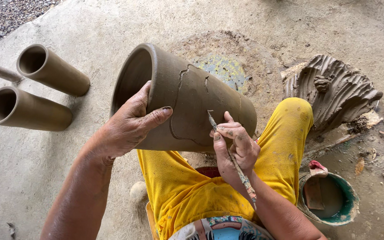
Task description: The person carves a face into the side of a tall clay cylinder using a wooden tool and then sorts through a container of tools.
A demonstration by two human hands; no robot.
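Observation:
A large brown clay pot (192, 95) lies tilted across my lap, its open mouth toward the upper left. My left hand (130, 122) grips the rim, thumb on the outer wall and fingers inside. My right hand (236, 149) holds a thin clay-smeared carving tool (232, 158) like a pen. Its tip touches the pot's wall at the end of a carved wavy line. My legs in yellow trousers (285, 142) sit under the pot.
Two tall clay cylinders (52, 69) (25, 109) stand at the left on the concrete floor. A ridged heap of wet clay (334, 89) lies at the right. A green bucket (350, 206) with muddy water sits at lower right. A potter's wheel disc (225, 69) shows behind the pot.

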